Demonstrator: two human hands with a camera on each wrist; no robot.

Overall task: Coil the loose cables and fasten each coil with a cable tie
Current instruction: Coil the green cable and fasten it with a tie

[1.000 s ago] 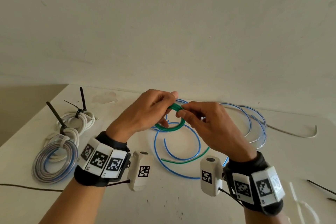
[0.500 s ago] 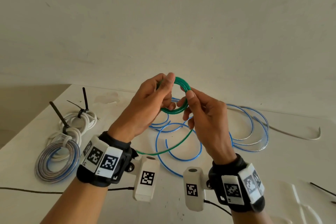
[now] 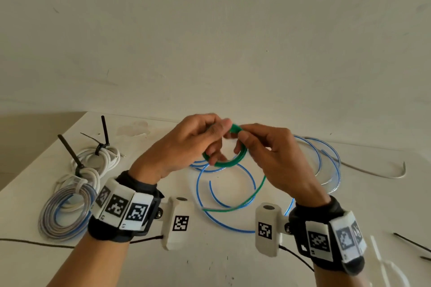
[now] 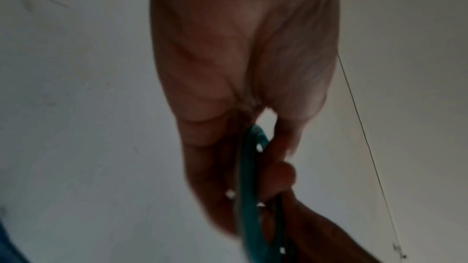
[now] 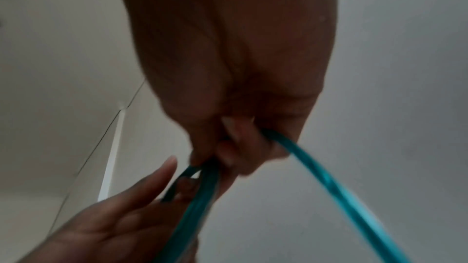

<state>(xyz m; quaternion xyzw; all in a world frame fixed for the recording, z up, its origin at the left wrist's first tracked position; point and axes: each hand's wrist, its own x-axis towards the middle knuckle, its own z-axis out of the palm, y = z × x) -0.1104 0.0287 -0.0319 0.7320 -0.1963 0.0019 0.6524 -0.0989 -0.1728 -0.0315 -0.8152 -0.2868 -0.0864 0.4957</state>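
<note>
Green thin plastic cable (image 3: 235, 161) sits in the middle of the frame, held up over the white table (image 3: 233, 261) as a small ring, with its loose tail hanging down to the table. The left hand (image 3: 184, 147) grips the ring and the right hand (image 3: 275, 161) pinches the strand, so I think it is best to keep each new loop the same size and hold the ring tight. I count one green cable, some loose blue cable (image 3: 233, 193), one loose white cable (image 3: 377, 172), and three tied coils (image 3: 67, 212) at the left.
</note>
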